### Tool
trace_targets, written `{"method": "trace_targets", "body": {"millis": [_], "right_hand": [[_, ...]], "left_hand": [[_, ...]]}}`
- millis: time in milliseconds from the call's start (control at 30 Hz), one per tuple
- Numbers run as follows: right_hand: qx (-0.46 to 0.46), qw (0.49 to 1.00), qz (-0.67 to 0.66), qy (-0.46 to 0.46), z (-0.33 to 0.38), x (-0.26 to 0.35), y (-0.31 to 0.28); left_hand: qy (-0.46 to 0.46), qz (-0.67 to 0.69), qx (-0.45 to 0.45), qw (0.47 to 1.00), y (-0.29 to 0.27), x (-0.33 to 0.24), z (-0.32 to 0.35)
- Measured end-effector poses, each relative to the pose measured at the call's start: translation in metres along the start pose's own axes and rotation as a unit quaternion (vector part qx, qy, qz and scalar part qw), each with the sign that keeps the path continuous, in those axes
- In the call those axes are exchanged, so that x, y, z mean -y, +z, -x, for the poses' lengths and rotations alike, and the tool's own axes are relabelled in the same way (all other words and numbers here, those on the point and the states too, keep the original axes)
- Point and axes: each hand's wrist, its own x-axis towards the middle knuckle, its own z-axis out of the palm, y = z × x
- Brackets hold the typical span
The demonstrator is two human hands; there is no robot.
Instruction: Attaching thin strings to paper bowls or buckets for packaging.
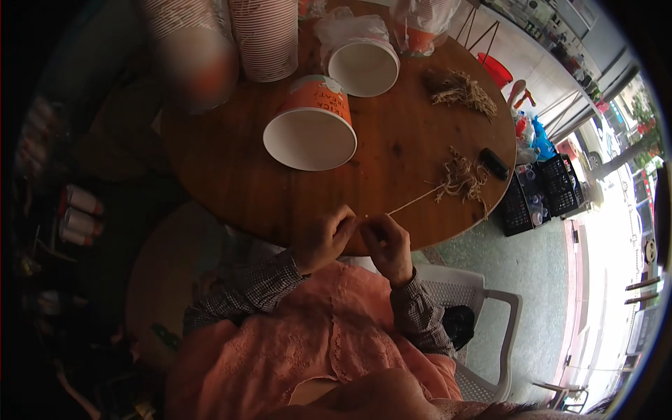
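Over the near edge of the round wooden table (pixel 392 150), my two hands are close together with fingers pinched. A thin strand of tan twine (pixel 414 201) runs from my right hand (pixel 389 246) to a loose tangle of twine (pixel 462 178) on the table. My left hand (pixel 323 240) has thumb and fingers pressed together at its tip; what it grips is too small to make out. Beyond my hands, an orange-and-white paper tub (pixel 309 140) lies on its side, its white opening toward me. A thicker twine bundle (pixel 462 94) lies at the far right.
Tall stacks of paper cups (pixel 264 38) stand at the back left, one blurred. Behind the tub is another white tub (pixel 364 68) with plastic wrap. A small black object (pixel 494 164) sits near the right edge. A grey chair (pixel 500 336) and black crates (pixel 539 192) stand on the right.
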Motion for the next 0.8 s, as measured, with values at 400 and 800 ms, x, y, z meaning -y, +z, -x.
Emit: {"method": "trace_targets", "body": {"millis": [400, 800], "right_hand": [[-0.011, 0.996, 0.054, -0.064, 0.002, -0.013, 0.007], [-0.015, 0.998, 0.017, -0.050, -0.002, -0.008, 0.010]], "left_hand": [[-0.004, 0.068, 0.016, 0.998, -0.003, 0.007, 0.003], [-0.060, 0.035, 0.035, 0.997, -0.013, 0.008, 0.004]]}}
